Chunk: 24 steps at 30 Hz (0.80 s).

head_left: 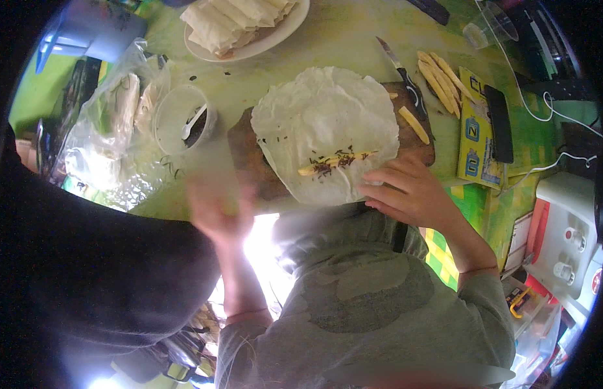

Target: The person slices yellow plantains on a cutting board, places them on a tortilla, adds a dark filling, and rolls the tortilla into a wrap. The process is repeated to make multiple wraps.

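Right now my right hand (408,191) rests with fingers spread loosely open on the near edge of the thin white wrap (324,126), gripping nothing. The wrap lies flat on the wooden board (249,155) on the table (340,39), with a yellow strip and dark flakes (334,162) near its front edge. My left hand (214,207) is blurred beside the board; I cannot tell whether its fingers are open or closed. I judge the thin sheet could tear if pulled unevenly, and the filling could slide out sideways toward the knife (405,74).
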{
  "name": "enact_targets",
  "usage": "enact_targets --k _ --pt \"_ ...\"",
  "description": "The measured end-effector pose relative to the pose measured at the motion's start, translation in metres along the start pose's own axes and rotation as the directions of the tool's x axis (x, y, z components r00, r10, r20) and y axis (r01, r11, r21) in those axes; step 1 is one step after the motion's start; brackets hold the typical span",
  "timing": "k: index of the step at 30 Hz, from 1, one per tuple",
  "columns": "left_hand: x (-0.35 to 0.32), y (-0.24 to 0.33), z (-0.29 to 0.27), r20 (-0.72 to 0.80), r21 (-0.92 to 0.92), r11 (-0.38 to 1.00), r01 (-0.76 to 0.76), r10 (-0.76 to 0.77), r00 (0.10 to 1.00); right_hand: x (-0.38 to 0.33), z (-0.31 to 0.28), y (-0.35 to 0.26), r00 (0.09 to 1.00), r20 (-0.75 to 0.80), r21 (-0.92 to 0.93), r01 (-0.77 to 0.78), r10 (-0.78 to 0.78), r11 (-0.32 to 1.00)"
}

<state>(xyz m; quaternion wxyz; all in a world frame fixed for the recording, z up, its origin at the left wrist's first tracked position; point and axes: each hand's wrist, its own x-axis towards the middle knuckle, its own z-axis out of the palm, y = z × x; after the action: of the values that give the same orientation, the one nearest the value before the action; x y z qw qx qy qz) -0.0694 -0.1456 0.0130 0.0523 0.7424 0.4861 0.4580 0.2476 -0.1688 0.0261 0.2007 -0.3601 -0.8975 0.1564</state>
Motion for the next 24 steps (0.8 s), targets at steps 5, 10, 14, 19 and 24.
enact_targets --k 5,10,14,19,24 --pt "-0.015 0.023 0.026 0.376 -0.196 0.930 -0.311 0.364 0.852 -0.001 0.012 0.009 1.000 -0.010 -0.008 0.000 0.000 1.000" --pt "-0.017 0.018 0.028 0.457 -0.179 0.932 -0.315 0.362 0.813 -0.001 0.014 0.019 0.996 -0.088 0.148 0.000 0.013 0.989" --pt "-0.014 0.018 0.028 0.442 -0.216 0.943 -0.254 0.326 0.835 0.004 0.011 0.020 0.990 -0.126 0.225 -0.029 0.058 0.974" --pt "-0.015 0.021 0.035 0.340 -0.268 0.957 -0.115 0.205 0.918 0.007 0.009 0.022 0.981 -0.169 0.220 -0.054 0.093 0.974" --pt "-0.011 0.030 0.037 0.277 -0.290 0.954 0.079 0.004 0.961 0.019 0.000 0.023 0.968 -0.208 0.233 -0.088 0.138 0.968"
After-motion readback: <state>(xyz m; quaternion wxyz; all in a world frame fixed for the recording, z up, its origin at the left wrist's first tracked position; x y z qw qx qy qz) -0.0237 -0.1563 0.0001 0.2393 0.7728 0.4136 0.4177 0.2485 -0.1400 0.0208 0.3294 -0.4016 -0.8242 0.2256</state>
